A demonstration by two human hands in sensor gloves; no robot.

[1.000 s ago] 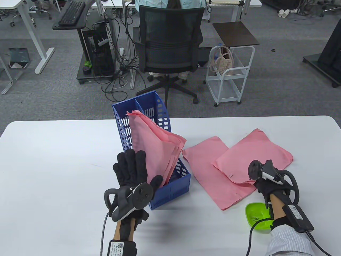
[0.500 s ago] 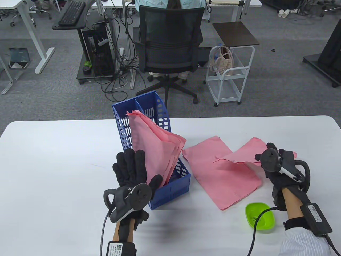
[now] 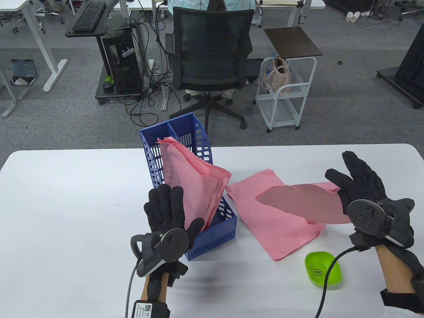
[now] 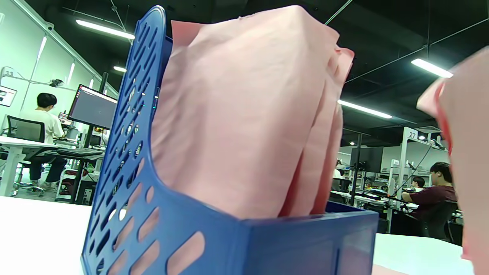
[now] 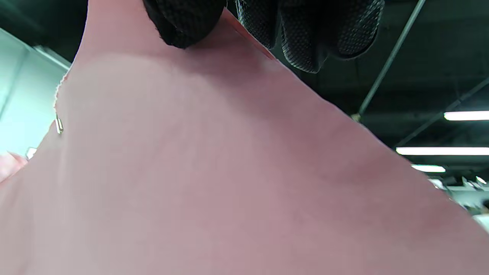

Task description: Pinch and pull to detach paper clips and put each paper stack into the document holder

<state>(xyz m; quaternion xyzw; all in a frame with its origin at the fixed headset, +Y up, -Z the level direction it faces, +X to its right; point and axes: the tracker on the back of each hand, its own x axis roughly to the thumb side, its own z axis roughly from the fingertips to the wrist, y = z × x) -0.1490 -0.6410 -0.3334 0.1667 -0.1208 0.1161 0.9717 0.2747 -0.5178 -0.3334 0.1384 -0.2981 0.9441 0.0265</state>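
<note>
My right hand has a pinching grip on a clipped pink stack held off the tabletop, right of the blue holder, w/ another stack flat below, my left hand spread flat vs the holder's papers.

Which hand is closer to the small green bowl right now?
Right. The right hand is up beyond the small green plastic bowl, holding a lifted pink paper stack. The left hand is across the table beside the blue document holder.
</note>
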